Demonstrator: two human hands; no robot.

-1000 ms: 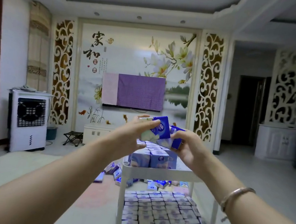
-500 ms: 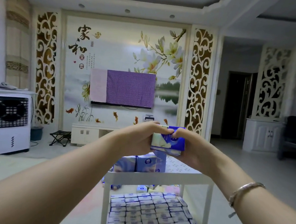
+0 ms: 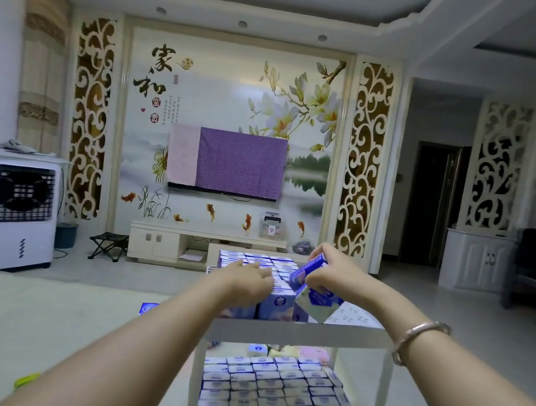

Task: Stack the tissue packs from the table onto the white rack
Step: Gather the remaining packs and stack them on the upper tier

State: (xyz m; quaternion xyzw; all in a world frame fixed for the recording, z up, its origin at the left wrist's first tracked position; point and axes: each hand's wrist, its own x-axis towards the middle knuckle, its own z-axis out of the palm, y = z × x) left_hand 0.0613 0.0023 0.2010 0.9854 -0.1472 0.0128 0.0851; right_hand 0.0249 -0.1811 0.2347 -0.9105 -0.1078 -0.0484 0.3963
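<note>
The right hand (image 3: 335,274) grips tilted tissue packs (image 3: 312,287); the left hand (image 3: 249,279) rests flat on the row beside. Lowered crooked, they could topple off the rack (image 3: 300,332).

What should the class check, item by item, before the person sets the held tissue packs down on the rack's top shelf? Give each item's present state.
1. Right hand grips the tissue packs: ok, fingers curl round them.
2. Held packs level for placing: not ok, they are tilted.
3. Free space on the top shelf at its right side: ok, bare white surface shows there.
4. Left hand clear of the landing spot: ok, it rests on the stacked packs to the left.
5. Stacked packs upright and in rows: ok.
6. Lower shelf has room: cannot tell, rows cover what shows.
</note>
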